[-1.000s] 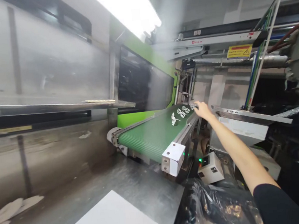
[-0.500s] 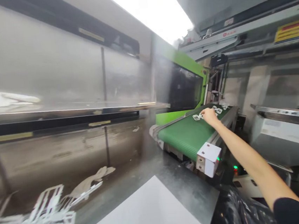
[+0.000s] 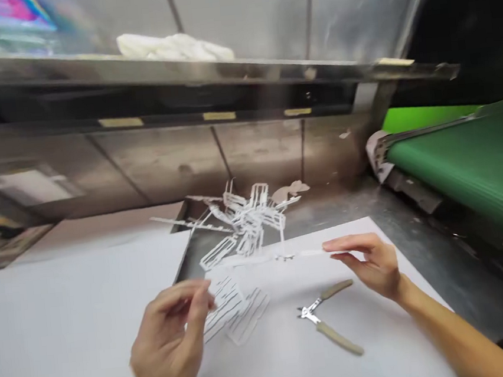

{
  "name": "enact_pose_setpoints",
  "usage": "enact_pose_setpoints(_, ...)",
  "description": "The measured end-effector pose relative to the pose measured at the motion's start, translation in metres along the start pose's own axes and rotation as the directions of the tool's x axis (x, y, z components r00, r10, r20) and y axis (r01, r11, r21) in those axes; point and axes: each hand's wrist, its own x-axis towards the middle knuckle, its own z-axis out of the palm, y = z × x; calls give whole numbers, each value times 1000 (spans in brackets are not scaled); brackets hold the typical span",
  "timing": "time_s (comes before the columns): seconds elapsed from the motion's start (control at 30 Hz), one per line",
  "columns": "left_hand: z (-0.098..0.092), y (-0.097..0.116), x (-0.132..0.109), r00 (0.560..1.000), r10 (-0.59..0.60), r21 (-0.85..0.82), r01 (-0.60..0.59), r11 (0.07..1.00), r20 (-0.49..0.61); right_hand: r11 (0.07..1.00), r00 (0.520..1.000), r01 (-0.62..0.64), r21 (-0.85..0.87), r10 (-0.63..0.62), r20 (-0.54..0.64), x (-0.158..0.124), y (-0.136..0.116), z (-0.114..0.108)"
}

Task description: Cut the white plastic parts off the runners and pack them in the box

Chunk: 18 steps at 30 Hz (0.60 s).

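Both hands hold a white plastic moulded frame (image 3: 247, 284) above a white sheet (image 3: 319, 336). My left hand (image 3: 172, 338) pinches its lower left part, where the ribbed pieces hang. My right hand (image 3: 369, 263) pinches the right end of its long thin runner bar between thumb and fingers. A pair of cutting pliers (image 3: 328, 317) with beige handles lies on the sheet just below my right hand.
A pile of white plastic runners (image 3: 245, 218) lies on the steel bench behind the sheet. A green conveyor belt (image 3: 466, 162) ends at the right. A steel shelf (image 3: 205, 74) with white cloth (image 3: 175, 46) runs overhead. Another white surface (image 3: 68, 313) lies at the left.
My right hand left the conveyor and came back over the white sheet with a plastic frame. The view swung left and down. My left hand came into view and took hold of the frame.
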Motion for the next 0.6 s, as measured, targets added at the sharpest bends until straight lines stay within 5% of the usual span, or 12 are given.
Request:
enact_pose_setpoints(0.07,2,0,-2,999,-36,16,36,999,7,988,997,-78,136,78,6,-7,10,3)
enact_pose_setpoints(0.17,4,2,-6,984,-87,50,80,996,158,963,989,-148,228,147,20,-12,11,-2)
enact_pose_setpoints(0.4,-1,2,-13,941,-114,105,84,991,319,946,963,-259,193,268,-21,-17,10,-9)
enact_pose_setpoints(0.6,0,4,-10,951,-53,50,39,998,304,938,938,-332,97,340,-73,-17,4,-11)
